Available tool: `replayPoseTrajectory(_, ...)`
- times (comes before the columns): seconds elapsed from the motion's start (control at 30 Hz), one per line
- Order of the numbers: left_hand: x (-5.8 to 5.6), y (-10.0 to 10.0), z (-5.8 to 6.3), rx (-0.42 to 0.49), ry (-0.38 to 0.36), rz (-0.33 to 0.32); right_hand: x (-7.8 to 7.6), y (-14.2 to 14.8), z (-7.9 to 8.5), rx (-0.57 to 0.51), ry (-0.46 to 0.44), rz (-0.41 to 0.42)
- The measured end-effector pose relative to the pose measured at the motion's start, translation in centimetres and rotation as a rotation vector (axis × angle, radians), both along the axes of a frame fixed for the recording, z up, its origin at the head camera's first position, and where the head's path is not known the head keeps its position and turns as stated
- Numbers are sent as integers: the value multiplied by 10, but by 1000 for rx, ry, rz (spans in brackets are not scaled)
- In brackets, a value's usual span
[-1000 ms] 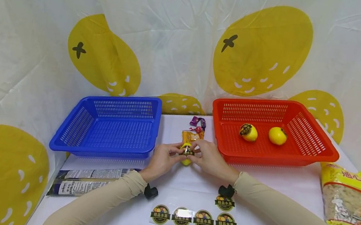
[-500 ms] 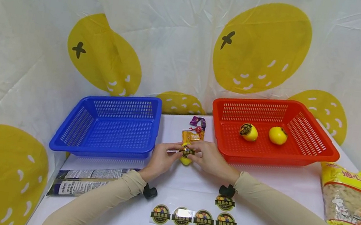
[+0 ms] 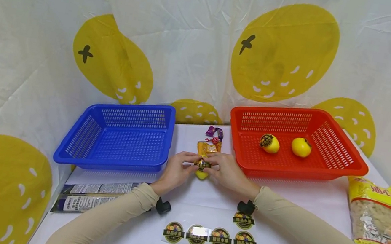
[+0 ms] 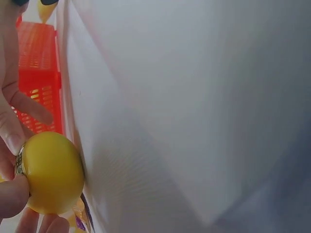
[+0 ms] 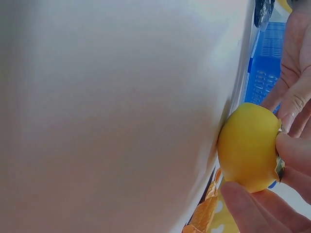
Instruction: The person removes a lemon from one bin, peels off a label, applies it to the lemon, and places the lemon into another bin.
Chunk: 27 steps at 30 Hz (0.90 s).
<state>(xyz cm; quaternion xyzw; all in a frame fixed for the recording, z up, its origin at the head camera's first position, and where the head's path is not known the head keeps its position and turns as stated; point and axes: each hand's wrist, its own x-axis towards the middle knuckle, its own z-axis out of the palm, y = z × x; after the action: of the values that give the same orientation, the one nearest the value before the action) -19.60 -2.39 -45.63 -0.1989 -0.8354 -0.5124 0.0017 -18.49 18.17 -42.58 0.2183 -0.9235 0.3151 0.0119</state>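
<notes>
A yellow persimmon stands on the white table between the two hands, with a round dark sticker on its near upper side. My left hand holds the fruit from the left, thumb at the sticker's edge. From the right, my right hand grips it, fingers over its far side and thumb on the sticker. The right wrist view shows the persimmon close up, with part of the sticker's rim standing off the skin. In the left wrist view the persimmon hides most of the sticker.
A blue basket stands left. The red basket at right holds two persimmons, one with a sticker. A sticker sheet lies in front. Orange packet and purple wrappers lie behind, long packs left, a pasta bag right.
The sticker has come down flatter against the persimmon. My right fingers have shifted slightly left over the fruit's far side; the left hand has barely moved.
</notes>
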Motion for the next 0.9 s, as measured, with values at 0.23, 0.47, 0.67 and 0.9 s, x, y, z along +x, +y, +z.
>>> replayPoseTrajectory(0.23, -1, 0, 3, -25, 8, -12, -1, -1, 1, 2, 30, 15)
replayPoseTrajectory(0.47, 0, 0, 5, -52, 10, -1, 1, -1, -1, -85, -28, 12)
replayPoseTrajectory(0.67, 0, 0, 4, -51, -7, 7, 1, -2, -2, -63, -2, 17)
replayPoseTrajectory(0.9, 0, -1, 5, -10, -15, 7, 2, -2, 0, -39, 49, 9)
